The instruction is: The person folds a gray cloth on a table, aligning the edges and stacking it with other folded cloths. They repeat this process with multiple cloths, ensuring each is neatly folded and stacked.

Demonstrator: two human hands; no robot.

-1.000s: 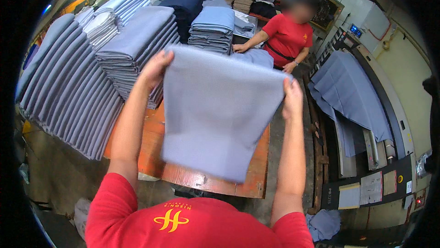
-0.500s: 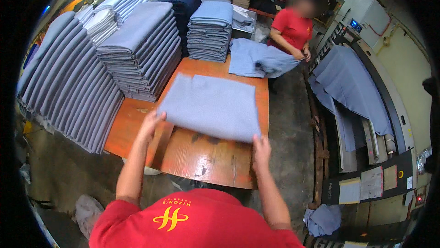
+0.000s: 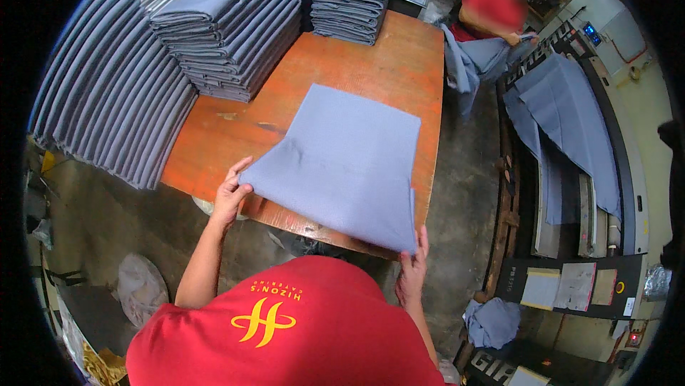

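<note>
A folded blue-grey cloth (image 3: 349,158) lies across the near part of the wooden table, its far edge flat on the top. My left hand (image 3: 232,192) pinches the cloth's near left corner between thumb and fingers. At the near right corner, my right hand (image 3: 412,268) grips the cloth beside the table's edge. Between my hands the near edge sags slightly and covers part of the table's front.
The orange-brown table (image 3: 357,65) carries tall stacks of folded cloths (image 3: 228,36) and a smaller stack (image 3: 349,1) at the back. A leaning row (image 3: 107,79) stands left. Beyond the right edge, a co-worker (image 3: 492,11) handles cloth near a long machine (image 3: 624,150) draped with fabric.
My hands have drawn the cloth nearer, over the table's front edge. The co-worker's cloth has come off the table toward the machine. My view has tilted downward.
</note>
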